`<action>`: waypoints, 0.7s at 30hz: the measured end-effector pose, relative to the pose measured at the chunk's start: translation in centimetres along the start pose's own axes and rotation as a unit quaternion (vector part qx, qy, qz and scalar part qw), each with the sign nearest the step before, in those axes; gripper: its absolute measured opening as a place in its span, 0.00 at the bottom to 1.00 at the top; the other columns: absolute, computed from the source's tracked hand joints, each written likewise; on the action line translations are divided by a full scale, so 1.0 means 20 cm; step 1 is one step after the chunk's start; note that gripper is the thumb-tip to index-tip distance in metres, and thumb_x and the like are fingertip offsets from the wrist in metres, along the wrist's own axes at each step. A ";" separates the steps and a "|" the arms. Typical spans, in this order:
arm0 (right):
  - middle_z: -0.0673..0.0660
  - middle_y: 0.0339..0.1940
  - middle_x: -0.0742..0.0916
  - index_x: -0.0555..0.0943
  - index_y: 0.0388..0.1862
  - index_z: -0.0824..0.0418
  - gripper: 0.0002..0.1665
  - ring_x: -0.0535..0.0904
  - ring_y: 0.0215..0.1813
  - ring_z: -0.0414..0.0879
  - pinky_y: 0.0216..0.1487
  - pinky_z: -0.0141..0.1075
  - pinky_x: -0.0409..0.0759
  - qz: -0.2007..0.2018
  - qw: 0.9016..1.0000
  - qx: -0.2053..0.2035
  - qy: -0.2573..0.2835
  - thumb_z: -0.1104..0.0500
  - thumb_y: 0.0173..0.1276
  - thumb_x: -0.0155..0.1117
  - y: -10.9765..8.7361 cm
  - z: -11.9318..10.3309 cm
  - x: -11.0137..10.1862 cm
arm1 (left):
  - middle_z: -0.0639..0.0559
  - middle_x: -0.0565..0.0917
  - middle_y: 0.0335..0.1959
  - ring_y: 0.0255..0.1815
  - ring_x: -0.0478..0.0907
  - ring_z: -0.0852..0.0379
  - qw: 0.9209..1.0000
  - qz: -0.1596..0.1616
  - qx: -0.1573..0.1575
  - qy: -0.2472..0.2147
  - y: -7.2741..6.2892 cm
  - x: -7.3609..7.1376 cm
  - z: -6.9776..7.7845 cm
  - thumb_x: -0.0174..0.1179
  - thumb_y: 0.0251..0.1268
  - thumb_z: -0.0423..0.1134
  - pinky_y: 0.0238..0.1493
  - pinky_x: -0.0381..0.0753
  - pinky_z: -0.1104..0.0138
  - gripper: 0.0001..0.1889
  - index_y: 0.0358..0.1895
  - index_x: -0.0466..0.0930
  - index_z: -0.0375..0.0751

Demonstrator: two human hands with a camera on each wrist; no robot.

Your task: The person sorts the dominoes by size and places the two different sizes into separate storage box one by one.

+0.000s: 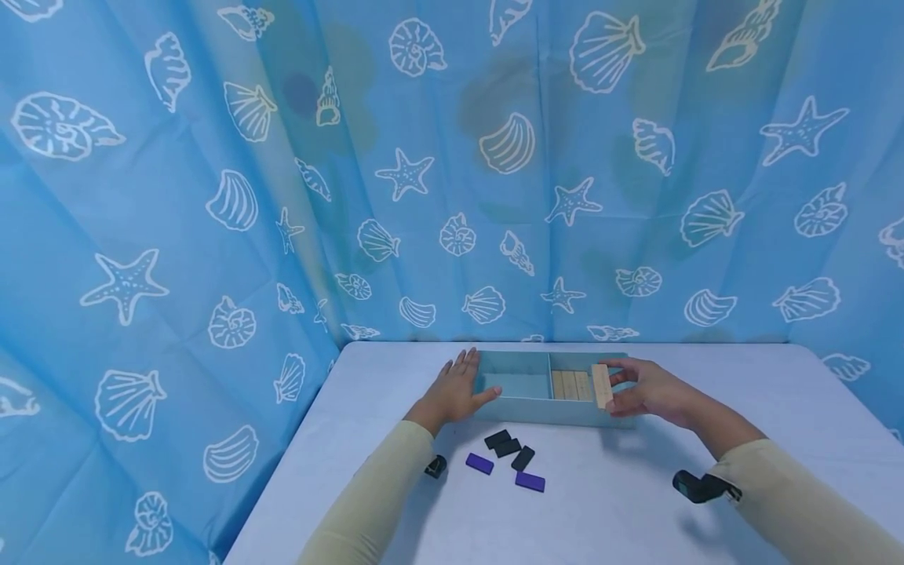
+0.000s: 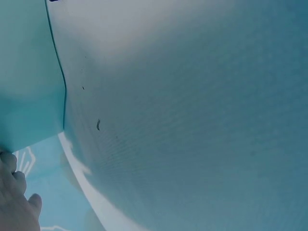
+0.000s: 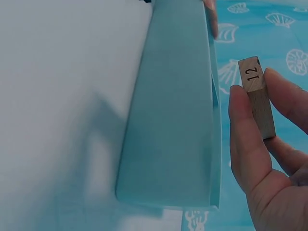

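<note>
My right hand [image 1: 653, 390] pinches a small wooden block [image 1: 603, 386] between thumb and fingers, over the right compartment of a pale teal box [image 1: 565, 411]. In the right wrist view the end of the wooden block [image 3: 252, 74] bears the number 12. Several more wooden blocks [image 1: 570, 385] stand in a row in that right compartment, next to the divider. The left compartment [image 1: 519, 384] holds no blocks. At the box's left end rests my left hand [image 1: 455, 390], fingers extended along the end wall and thumb over the near rim.
In front of the box lie several black blocks [image 1: 507, 447] and two purple blocks [image 1: 530, 481] on the white table [image 1: 600, 510]. A blue shell-patterned curtain [image 1: 452, 196] hangs behind and to the left. Each wrist carries a small black device [image 1: 695, 486].
</note>
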State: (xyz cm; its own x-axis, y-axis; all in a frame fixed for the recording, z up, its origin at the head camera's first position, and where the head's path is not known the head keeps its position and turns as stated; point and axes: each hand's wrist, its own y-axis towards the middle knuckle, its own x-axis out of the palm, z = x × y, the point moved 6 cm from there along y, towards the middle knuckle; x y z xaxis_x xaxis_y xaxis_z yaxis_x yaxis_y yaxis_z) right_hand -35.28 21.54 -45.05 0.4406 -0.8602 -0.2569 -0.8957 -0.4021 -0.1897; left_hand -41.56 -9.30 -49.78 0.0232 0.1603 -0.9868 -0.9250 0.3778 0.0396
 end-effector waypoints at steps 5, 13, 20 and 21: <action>0.67 0.59 0.70 0.57 0.75 0.64 0.51 0.78 0.50 0.56 0.50 0.45 0.82 0.011 1.000 0.003 -0.001 0.65 0.56 0.74 0.03 0.00 -0.04 | 0.47 0.43 0.79 0.78 0.38 0.49 1.000 -0.001 0.002 -0.006 0.00 0.01 0.00 0.39 0.68 0.71 0.74 0.43 0.51 0.49 0.78 0.39 0.39; 0.69 0.61 0.69 0.53 0.76 0.64 0.53 0.79 0.52 0.56 0.50 0.45 0.81 0.023 1.000 0.009 -0.019 0.65 0.58 0.73 0.10 -0.02 -0.08 | 0.45 0.45 0.79 0.78 0.40 0.48 1.000 0.003 -0.001 -0.020 -0.01 0.00 0.00 0.40 0.68 0.71 0.74 0.43 0.51 0.49 0.78 0.41 0.37; 0.69 0.61 0.70 0.51 0.76 0.66 0.54 0.79 0.51 0.56 0.50 0.45 0.82 0.029 0.999 0.027 -0.024 0.66 0.58 0.73 0.17 0.00 -0.09 | 0.47 0.44 0.79 0.78 0.39 0.49 1.000 0.001 -0.002 -0.026 -0.01 0.00 0.01 0.41 0.68 0.71 0.74 0.43 0.51 0.49 0.78 0.40 0.38; 0.69 0.61 0.70 0.52 0.76 0.66 0.54 0.79 0.51 0.56 0.50 0.45 0.82 0.031 0.999 0.030 -0.027 0.67 0.58 0.73 0.19 0.01 -0.09 | 0.47 0.43 0.79 0.78 0.38 0.49 1.000 0.000 -0.002 -0.026 -0.02 0.00 0.01 0.41 0.68 0.71 0.74 0.43 0.52 0.49 0.78 0.39 0.38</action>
State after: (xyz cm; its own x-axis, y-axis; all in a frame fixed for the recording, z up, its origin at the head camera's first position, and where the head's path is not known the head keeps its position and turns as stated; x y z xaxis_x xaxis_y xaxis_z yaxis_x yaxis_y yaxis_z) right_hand -39.43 21.67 -45.38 0.3893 -0.8635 -0.3205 -0.9165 -0.3283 -0.2286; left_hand -41.22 -9.29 -49.76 0.0426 0.2085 -0.9771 -0.9266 0.3740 0.0394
